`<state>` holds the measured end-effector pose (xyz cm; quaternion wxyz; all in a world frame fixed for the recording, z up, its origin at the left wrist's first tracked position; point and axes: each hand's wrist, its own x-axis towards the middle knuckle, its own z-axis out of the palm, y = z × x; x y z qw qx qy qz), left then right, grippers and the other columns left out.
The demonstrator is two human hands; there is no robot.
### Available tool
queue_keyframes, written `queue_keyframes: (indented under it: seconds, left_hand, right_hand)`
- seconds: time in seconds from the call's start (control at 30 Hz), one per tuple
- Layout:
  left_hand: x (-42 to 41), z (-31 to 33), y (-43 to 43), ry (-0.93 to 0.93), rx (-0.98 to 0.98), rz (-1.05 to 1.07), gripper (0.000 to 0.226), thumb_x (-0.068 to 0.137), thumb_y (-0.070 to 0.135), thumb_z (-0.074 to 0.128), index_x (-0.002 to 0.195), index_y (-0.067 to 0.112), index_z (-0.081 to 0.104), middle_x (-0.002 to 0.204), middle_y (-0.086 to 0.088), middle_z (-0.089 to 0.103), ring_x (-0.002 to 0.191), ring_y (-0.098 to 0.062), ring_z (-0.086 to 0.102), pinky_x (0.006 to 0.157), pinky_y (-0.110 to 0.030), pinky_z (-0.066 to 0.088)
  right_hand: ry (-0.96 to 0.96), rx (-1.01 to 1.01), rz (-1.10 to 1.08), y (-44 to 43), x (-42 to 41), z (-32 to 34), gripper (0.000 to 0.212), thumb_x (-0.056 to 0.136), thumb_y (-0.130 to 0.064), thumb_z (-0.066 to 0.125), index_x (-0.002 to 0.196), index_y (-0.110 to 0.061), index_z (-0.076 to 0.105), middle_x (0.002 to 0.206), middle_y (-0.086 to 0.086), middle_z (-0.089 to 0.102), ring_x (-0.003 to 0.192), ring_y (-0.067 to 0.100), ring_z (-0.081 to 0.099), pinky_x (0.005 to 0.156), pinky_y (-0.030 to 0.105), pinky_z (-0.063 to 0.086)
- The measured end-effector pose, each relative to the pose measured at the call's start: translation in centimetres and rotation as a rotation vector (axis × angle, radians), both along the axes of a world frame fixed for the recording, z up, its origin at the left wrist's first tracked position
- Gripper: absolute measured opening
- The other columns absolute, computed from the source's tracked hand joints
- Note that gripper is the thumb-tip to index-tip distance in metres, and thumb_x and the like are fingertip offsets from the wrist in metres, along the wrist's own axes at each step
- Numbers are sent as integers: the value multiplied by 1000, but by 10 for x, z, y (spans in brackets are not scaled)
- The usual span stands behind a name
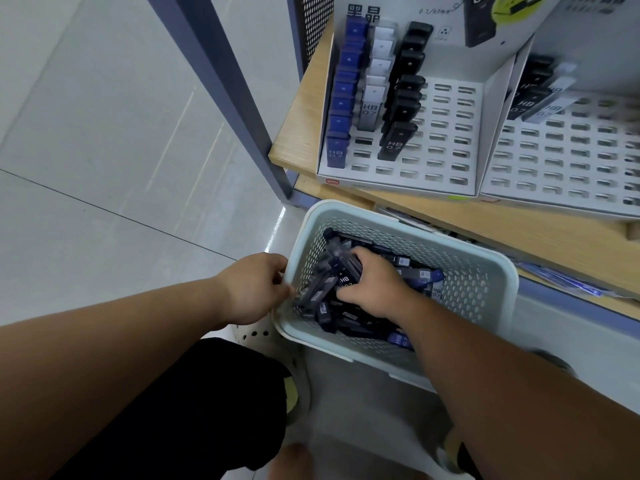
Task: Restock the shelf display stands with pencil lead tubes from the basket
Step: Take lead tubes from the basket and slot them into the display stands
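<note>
Gripping tubes [341, 277], right hand [375, 289] inside basket [467, 282]

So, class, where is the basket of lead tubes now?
The basket sits low centre in the head view, below the front edge of the wooden shelf, with the left hand gripping its left rim and the right hand inside gripping tubes.

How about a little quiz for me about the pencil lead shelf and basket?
1. True or false: the right hand is reaching into the basket.
2. The leftmost row of tubes in the left display stand is: A blue, B red, C green.
3. Fill in: the tube gripped by the right hand is printed ____ 07.
Key: 1 true; 2 A; 3 HB.
</note>
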<state>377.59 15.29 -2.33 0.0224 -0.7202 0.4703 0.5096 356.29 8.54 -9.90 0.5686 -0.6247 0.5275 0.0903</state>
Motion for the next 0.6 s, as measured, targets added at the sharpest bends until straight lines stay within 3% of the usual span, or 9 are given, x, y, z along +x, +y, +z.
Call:
queue_keyframes:
  seconds: [0.13,0.23,0.3,0.43,0.6]
  left_hand:
    - [-2,4,-5,-24,27,-17,6,91,19,61,95,15,64,86,-5,70,79,-27,69,72,-40,58]
    - [-5,9,-9,-69,38,-78,7,91,18,60,89,11,61,82,-6,65,75,-26,64,61,-33,53]
    - [-8,13,-12,-128,49,-136,11,92,19,59,88,9,59,85,-7,63,77,-25,62,60,-29,48]
    - [-14,20,-16,-320,25,-283,24,90,32,58,97,10,65,97,-10,68,90,-28,63,76,-34,52]
    - [-22,25,-17,-422,-145,-179,37,85,45,67,107,17,57,102,-7,65,88,-26,55,74,-33,46]
  right_hand:
    - [-41,51,-46,-5,-15,17,67,72,-30,77,134,-22,52,103,5,68,86,26,70,72,46,58]
    - [-75,70,-117,-8,-28,28,64,70,-31,77,130,-26,56,113,3,70,92,22,69,76,38,57]
    - [-119,83,-181,-9,-37,36,45,77,-21,78,118,-30,62,105,3,73,91,26,70,79,39,55]
    - [-177,100,-298,-9,-48,49,30,80,-7,74,99,-27,62,89,5,71,82,29,68,77,40,55]
    - [-295,216,-794,5,-65,48,24,76,-6,67,99,-11,58,77,8,62,82,31,62,78,44,50]
